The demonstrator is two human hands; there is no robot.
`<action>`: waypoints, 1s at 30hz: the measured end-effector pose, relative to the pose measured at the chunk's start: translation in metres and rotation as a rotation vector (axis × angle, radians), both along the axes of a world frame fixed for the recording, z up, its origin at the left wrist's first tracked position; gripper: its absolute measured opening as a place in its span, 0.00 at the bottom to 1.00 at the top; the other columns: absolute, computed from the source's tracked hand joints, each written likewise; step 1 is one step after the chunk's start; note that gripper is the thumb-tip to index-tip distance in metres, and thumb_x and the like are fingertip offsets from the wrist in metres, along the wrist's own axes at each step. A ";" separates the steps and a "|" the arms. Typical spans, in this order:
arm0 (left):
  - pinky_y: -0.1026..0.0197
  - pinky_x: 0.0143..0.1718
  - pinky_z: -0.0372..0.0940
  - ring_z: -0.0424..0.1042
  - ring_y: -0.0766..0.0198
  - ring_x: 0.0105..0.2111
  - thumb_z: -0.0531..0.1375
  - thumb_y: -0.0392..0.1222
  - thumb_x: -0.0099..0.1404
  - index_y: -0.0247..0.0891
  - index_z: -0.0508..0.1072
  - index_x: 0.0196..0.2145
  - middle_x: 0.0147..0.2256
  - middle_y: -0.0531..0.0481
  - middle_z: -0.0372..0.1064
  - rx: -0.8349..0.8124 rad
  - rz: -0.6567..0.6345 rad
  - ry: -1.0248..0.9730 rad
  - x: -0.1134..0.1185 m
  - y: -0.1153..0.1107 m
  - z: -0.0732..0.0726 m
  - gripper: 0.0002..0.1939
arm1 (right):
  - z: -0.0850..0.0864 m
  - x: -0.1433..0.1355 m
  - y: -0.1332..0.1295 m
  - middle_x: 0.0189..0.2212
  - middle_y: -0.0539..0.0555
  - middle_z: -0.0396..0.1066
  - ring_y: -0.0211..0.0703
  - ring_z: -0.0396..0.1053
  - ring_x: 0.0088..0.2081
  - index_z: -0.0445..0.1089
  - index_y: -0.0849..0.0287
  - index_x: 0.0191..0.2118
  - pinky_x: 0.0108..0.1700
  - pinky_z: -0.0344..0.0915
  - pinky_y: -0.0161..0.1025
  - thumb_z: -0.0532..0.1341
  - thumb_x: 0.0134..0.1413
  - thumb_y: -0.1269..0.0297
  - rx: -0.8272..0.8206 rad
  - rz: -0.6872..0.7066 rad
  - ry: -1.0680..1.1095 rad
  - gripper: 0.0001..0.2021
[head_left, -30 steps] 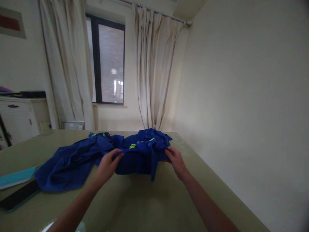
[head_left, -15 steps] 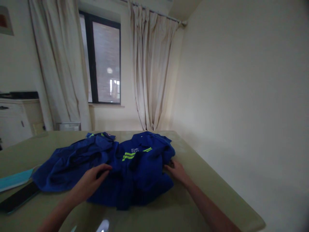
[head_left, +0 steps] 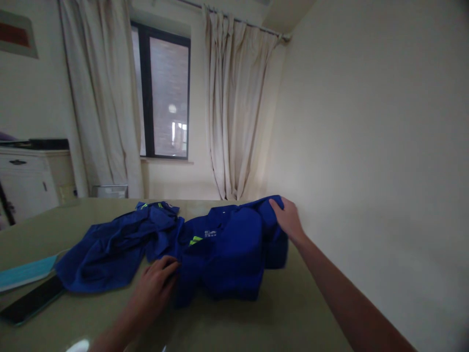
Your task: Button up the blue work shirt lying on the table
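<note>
A blue work jacket (head_left: pixel 230 249) with white lettering and a yellow-green stripe on its chest lies crumpled on the table. My right hand (head_left: pixel 289 217) is closed on its far right part, holding that cloth raised above the tabletop. At the jacket's near left edge, my left hand (head_left: pixel 159 278) has its fingers curled and pinched on the fabric; the fingertips are partly hidden. Left of the jacket is more blue clothing (head_left: pixel 106 254), rumpled and touching it, with a small striped piece at its far end. Whether the two are separate garments I cannot tell.
A light blue face mask (head_left: pixel 27 272) and a dark phone (head_left: pixel 32 299) lie at the left of the greenish table (head_left: pixel 315 313). A wall (head_left: pixel 377 146) runs along the right side. Behind stand a white cabinet (head_left: pixel 29 176), curtains (head_left: pixel 234 107) and a window (head_left: pixel 170 98).
My right hand has moved up and outward, lifting the jacket's right side and folding cloth over most of the stripe. My left hand has shifted slightly right and nearer to me.
</note>
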State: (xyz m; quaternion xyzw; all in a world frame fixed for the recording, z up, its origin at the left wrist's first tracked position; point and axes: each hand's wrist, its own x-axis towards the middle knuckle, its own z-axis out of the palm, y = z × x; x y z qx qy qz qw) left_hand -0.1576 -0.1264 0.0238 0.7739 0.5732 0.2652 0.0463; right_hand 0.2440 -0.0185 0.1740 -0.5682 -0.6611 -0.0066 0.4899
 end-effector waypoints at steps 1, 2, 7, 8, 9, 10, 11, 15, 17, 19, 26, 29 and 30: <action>0.48 0.58 0.64 0.71 0.51 0.54 0.52 0.47 0.71 0.46 0.78 0.50 0.54 0.44 0.72 0.013 -0.035 -0.080 -0.008 -0.004 0.010 0.18 | 0.021 0.011 -0.014 0.35 0.60 0.78 0.52 0.72 0.39 0.76 0.59 0.35 0.47 0.67 0.47 0.57 0.62 0.48 -0.044 0.067 -0.071 0.20; 0.50 0.59 0.64 0.70 0.51 0.55 0.54 0.51 0.70 0.47 0.77 0.51 0.56 0.45 0.71 -0.001 -0.079 -0.159 -0.014 -0.010 0.022 0.18 | 0.039 0.021 -0.028 0.38 0.59 0.78 0.52 0.72 0.41 0.77 0.59 0.37 0.48 0.67 0.46 0.59 0.60 0.47 -0.142 0.189 -0.131 0.19; 0.59 0.51 0.71 0.76 0.58 0.47 0.47 0.63 0.73 0.51 0.76 0.52 0.49 0.54 0.77 -0.490 -0.292 -0.328 0.000 -0.038 0.075 0.25 | 0.043 0.044 -0.087 0.45 0.57 0.77 0.48 0.75 0.41 0.74 0.56 0.53 0.43 0.71 0.43 0.56 0.63 0.39 -0.861 0.617 -0.182 0.27; 0.58 0.50 0.71 0.77 0.59 0.45 0.44 0.62 0.73 0.50 0.76 0.53 0.48 0.53 0.78 -0.552 -0.316 -0.300 0.013 -0.038 0.076 0.27 | 0.027 0.041 -0.094 0.46 0.57 0.76 0.49 0.75 0.43 0.74 0.56 0.53 0.45 0.71 0.43 0.54 0.64 0.38 -0.889 0.623 -0.222 0.28; 0.56 0.53 0.70 0.77 0.58 0.46 0.43 0.62 0.74 0.48 0.76 0.53 0.48 0.51 0.78 -0.540 -0.308 -0.254 0.028 -0.036 0.073 0.28 | 0.009 0.036 -0.100 0.47 0.57 0.76 0.50 0.74 0.46 0.74 0.56 0.53 0.49 0.70 0.45 0.54 0.64 0.38 -0.866 0.619 -0.289 0.28; 0.52 0.58 0.67 0.75 0.55 0.50 0.44 0.62 0.73 0.47 0.76 0.54 0.51 0.49 0.77 -0.491 -0.280 -0.183 0.045 -0.033 0.066 0.29 | -0.011 0.029 -0.106 0.49 0.58 0.75 0.52 0.72 0.51 0.75 0.55 0.54 0.54 0.67 0.47 0.56 0.63 0.38 -0.822 0.613 -0.382 0.28; 0.46 0.62 0.62 0.71 0.50 0.56 0.46 0.63 0.72 0.46 0.74 0.57 0.56 0.45 0.74 -0.445 -0.251 -0.083 0.061 -0.027 0.056 0.29 | -0.032 0.020 -0.111 0.53 0.58 0.73 0.54 0.70 0.55 0.73 0.54 0.57 0.60 0.63 0.49 0.57 0.62 0.38 -0.793 0.605 -0.458 0.29; 0.24 0.66 0.38 0.39 0.29 0.71 0.56 0.69 0.61 0.48 0.56 0.70 0.73 0.43 0.44 -0.461 -0.114 0.275 0.100 0.012 0.009 0.45 | -0.098 -0.019 -0.127 0.65 0.64 0.62 0.63 0.63 0.63 0.62 0.53 0.68 0.65 0.57 0.54 0.61 0.58 0.38 -0.831 0.523 -0.590 0.38; 0.22 0.65 0.35 0.34 0.29 0.71 0.56 0.70 0.61 0.52 0.50 0.72 0.74 0.47 0.37 -0.471 -0.107 0.325 0.098 0.043 -0.003 0.47 | -0.121 -0.034 -0.122 0.70 0.64 0.53 0.66 0.53 0.68 0.56 0.54 0.71 0.68 0.51 0.57 0.61 0.59 0.39 -0.793 0.451 -0.613 0.41; 0.25 0.66 0.37 0.37 0.33 0.71 0.56 0.67 0.63 0.55 0.51 0.71 0.73 0.49 0.39 -0.474 -0.102 0.336 0.090 0.078 -0.006 0.43 | -0.139 -0.045 -0.104 0.72 0.63 0.47 0.66 0.46 0.71 0.53 0.54 0.72 0.70 0.47 0.57 0.59 0.61 0.40 -0.746 0.378 -0.601 0.40; 0.43 0.62 0.57 0.61 0.46 0.64 0.54 0.35 0.69 0.42 0.71 0.60 0.64 0.40 0.64 -0.003 0.122 0.284 0.100 0.137 0.014 0.23 | -0.178 -0.071 0.002 0.71 0.63 0.50 0.62 0.46 0.72 0.57 0.56 0.70 0.69 0.45 0.57 0.51 0.66 0.40 -0.561 0.008 -0.464 0.35; 0.49 0.56 0.64 0.71 0.53 0.54 0.48 0.37 0.73 0.41 0.75 0.54 0.53 0.42 0.74 -0.054 -0.039 0.134 0.120 0.106 0.027 0.20 | -0.177 -0.077 0.030 0.70 0.64 0.52 0.62 0.48 0.71 0.58 0.57 0.70 0.67 0.46 0.57 0.51 0.66 0.41 -0.580 -0.090 -0.427 0.34; 0.50 0.56 0.64 0.72 0.53 0.52 0.46 0.40 0.74 0.41 0.75 0.52 0.50 0.43 0.75 -0.060 -0.084 0.114 0.125 0.091 0.027 0.20 | -0.176 -0.078 0.035 0.70 0.64 0.53 0.63 0.49 0.70 0.59 0.57 0.69 0.67 0.46 0.57 0.52 0.66 0.41 -0.581 -0.099 -0.421 0.34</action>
